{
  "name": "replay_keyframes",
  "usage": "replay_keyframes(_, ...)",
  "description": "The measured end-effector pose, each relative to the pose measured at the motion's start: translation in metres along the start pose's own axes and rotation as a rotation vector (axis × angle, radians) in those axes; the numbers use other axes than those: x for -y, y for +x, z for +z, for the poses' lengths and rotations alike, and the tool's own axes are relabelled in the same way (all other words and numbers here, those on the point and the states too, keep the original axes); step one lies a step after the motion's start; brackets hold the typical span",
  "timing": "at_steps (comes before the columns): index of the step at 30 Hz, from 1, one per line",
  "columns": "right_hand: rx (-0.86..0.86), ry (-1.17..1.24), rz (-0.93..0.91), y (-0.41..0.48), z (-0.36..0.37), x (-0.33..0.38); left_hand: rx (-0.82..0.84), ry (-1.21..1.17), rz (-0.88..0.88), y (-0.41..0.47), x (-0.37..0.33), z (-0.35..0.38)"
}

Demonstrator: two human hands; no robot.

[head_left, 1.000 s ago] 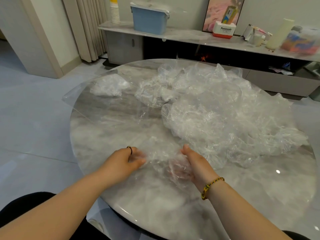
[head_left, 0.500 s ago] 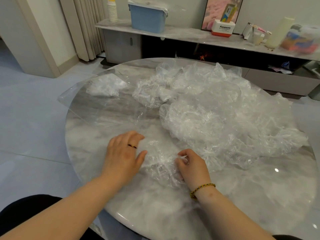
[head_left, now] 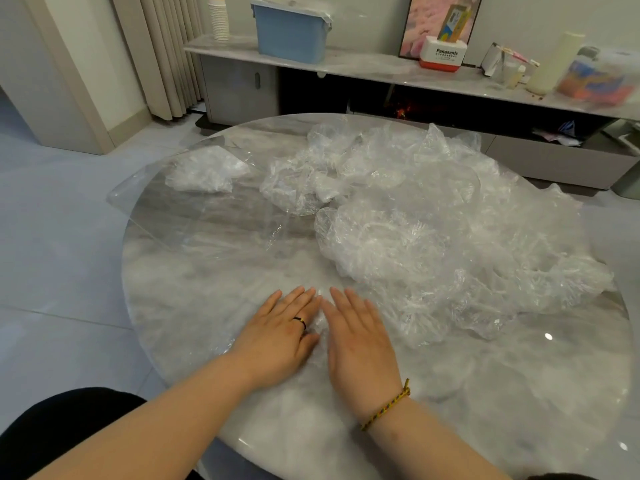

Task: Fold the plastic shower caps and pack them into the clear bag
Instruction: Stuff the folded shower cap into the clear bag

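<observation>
Now, left hand (head_left: 277, 336), right hand (head_left: 360, 344) flat.

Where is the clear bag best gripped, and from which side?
Take the clear bag by its corner that juts past the left rim of the table. Come from the left and pinch it, thumb above; the rest lies flat on the marble, likely hard to get under.

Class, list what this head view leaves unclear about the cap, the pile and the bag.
Cap: head view, left hand and right hand cover it; fold hidden.
Pile: head view, clear caps overlap; count unknowable.
Bag: head view, see-through film; mouth indistinct.
</observation>
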State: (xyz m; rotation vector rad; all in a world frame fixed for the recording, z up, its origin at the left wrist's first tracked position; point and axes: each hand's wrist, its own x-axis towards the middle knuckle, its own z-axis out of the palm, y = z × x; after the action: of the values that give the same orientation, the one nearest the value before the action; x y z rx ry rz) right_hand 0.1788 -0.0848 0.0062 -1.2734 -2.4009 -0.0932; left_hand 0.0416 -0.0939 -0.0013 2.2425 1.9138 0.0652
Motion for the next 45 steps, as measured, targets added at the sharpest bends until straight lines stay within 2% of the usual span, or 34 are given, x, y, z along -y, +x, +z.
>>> replay_keyframes(4,0.261,-0.086,0.082,-0.003,0.01,-0.003,0.013,-0.012,0.017,-0.002,-0.001,-0.002)
replay_keyframes(6,0.32,-0.11,0.111,-0.004,0.012,-0.008,0.025,-0.008,0.019,-0.001,-0.001,-0.002)
replay_keyframes(11,0.354,-0.131,0.152,-0.005,0.015,-0.011,0.042,0.013,0.023,0.0,-0.002,-0.003)
replay_keyframes(19,0.318,-0.135,0.114,-0.005,0.018,-0.014,0.094,0.021,0.039,0.0,-0.001,-0.003)
replay_keyframes(25,0.206,-0.156,0.067,-0.005,0.024,-0.015,0.108,0.024,0.044,0.001,-0.001,-0.004)
replay_keyframes(28,0.082,-0.16,0.028,-0.007,0.028,-0.018,0.108,-0.03,0.029,0.002,0.0,-0.005)
replay_keyframes(31,-0.13,-0.096,-0.058,-0.009,0.029,-0.021,0.022,-0.243,-0.032,0.001,0.003,-0.015)
replay_keyframes(34,-0.271,0.128,-0.185,-0.003,0.022,-0.016,-0.145,-0.484,-0.201,-0.001,0.012,-0.028)
replay_keyframes(36,-0.256,0.128,-0.273,-0.001,0.014,-0.008,-0.162,-0.544,-0.321,-0.001,0.018,-0.031)
replay_keyframes(38,-0.215,0.018,-0.318,-0.002,0.012,-0.002,-0.102,-0.519,-0.389,0.0,0.021,-0.032)
replay_keyframes(41,-0.202,-0.082,-0.313,-0.005,0.016,-0.002,-0.012,-0.444,-0.421,0.003,0.02,-0.033)
replay_keyframes(45,-0.246,-0.104,-0.292,-0.003,0.019,-0.009,0.019,-0.371,-0.47,0.001,0.015,-0.037)
